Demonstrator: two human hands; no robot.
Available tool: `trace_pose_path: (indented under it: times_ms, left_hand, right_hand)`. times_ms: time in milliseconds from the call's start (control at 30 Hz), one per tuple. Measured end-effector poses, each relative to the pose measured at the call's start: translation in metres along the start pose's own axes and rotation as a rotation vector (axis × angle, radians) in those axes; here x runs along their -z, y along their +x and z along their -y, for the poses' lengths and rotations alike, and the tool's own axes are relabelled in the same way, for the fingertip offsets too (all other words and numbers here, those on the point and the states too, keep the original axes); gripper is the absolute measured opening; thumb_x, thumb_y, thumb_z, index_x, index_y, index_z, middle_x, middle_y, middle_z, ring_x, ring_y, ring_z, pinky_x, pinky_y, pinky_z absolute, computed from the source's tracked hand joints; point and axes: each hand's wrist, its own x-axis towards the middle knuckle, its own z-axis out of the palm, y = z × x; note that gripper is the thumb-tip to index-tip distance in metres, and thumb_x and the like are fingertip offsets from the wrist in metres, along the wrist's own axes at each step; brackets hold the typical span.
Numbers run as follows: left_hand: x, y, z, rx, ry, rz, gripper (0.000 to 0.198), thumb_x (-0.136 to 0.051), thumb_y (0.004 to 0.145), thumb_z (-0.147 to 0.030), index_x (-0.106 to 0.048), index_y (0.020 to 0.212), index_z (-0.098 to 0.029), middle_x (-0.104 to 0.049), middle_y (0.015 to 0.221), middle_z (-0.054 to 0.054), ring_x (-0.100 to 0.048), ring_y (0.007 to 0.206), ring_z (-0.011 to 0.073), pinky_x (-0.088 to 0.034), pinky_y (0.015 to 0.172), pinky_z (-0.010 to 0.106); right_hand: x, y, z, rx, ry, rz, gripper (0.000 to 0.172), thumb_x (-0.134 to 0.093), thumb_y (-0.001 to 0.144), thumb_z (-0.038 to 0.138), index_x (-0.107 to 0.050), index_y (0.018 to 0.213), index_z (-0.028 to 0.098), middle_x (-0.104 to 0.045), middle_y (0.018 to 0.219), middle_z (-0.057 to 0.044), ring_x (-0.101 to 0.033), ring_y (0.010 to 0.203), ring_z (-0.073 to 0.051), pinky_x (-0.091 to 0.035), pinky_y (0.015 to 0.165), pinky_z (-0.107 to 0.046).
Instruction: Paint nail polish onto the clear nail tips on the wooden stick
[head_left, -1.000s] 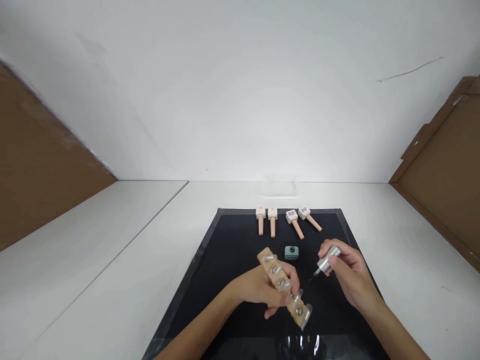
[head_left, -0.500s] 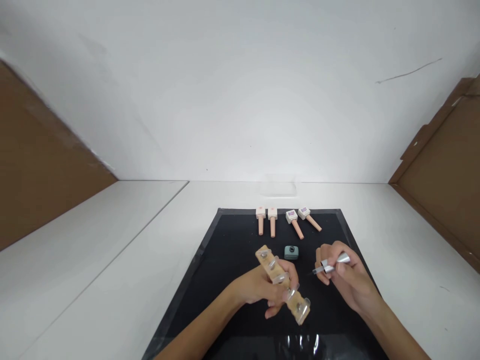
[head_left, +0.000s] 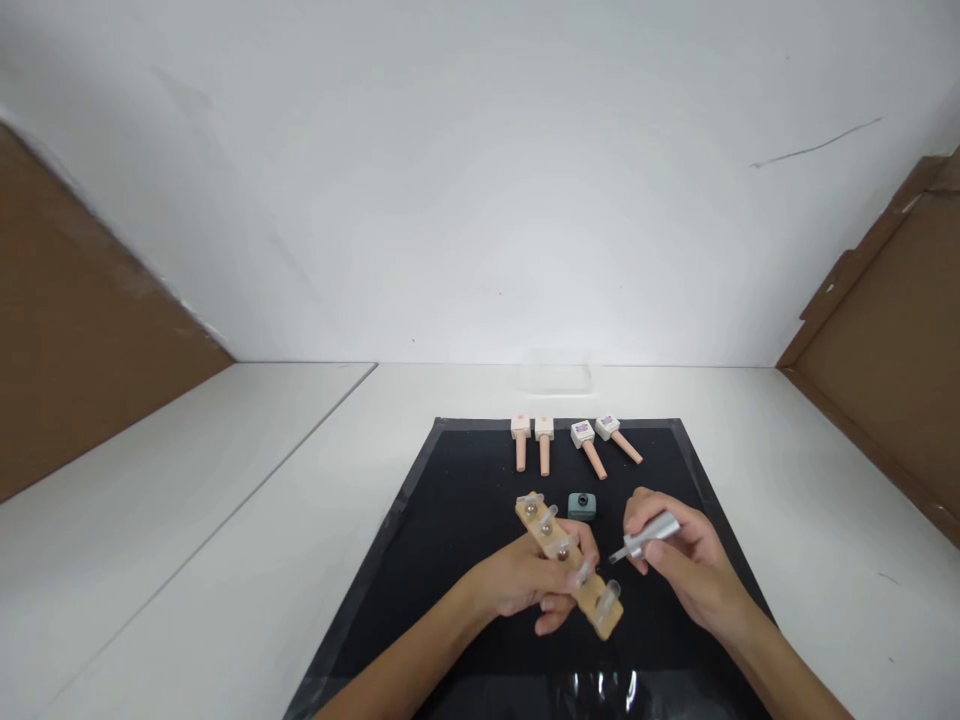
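Note:
My left hand (head_left: 536,580) is closed round a wooden nail tip stand (head_left: 556,547), which slants down to the right over the black mat. Several clear false nails (head_left: 608,597) stick up along its length. My right hand (head_left: 686,560) pinches a nail polish brush by its silver cap (head_left: 651,535). The brush end points left and down, a short gap away from the stand and not visibly touching it. Just behind the stand, an uncapped teal nail polish bottle (head_left: 582,506) stands upright with its dark neck showing.
Toward the mat's far edge lie two pale nail polish bottles (head_left: 521,428) with peach caps, and two more with purple labels (head_left: 583,434). A clear shallow tray (head_left: 556,378) sits behind the black mat (head_left: 450,510). Brown cardboard panels (head_left: 892,300) flank the white table.
My right hand has moved left and slightly down, bringing the brush closer to the nail stand. My left hand has turned the stand slightly, so its false nails show at another angle.

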Motion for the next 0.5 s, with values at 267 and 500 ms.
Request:
trace_pose_path:
  times_ms: [267,500]
  left_hand:
    - [-0.0019,0.0022,-0.0004,0.018,0.001,0.025,0.039,-0.084,0.054,-0.030,-0.051,0.065,-0.014,-0.046,0.043,-0.010,-0.032,0.030,0.0003,-0.037,0.027,0.013]
    - [-0.0003,0.0017,0.0016,0.001,0.020,0.021,0.039,-0.084,0.054,-0.032,-0.052,0.067,-0.014,-0.045,0.043,-0.010,-0.032,0.030,0.0003,-0.034,0.027,0.012]
  right_hand:
    - [-0.0011,-0.0010,0.0021,0.051,-0.071,0.090,0.022,-0.063,0.082,0.042,-0.066,0.082,0.021,-0.051,0.070,0.000,-0.048,0.059,-0.014,-0.039,0.056,-0.025]
    - [-0.0032,0.0003,0.0065,0.067,-0.092,0.143,0.017,-0.062,0.084,0.039,-0.068,0.085,0.023,-0.052,0.069,0.000,-0.049,0.061,-0.013,-0.040,0.059,-0.025]
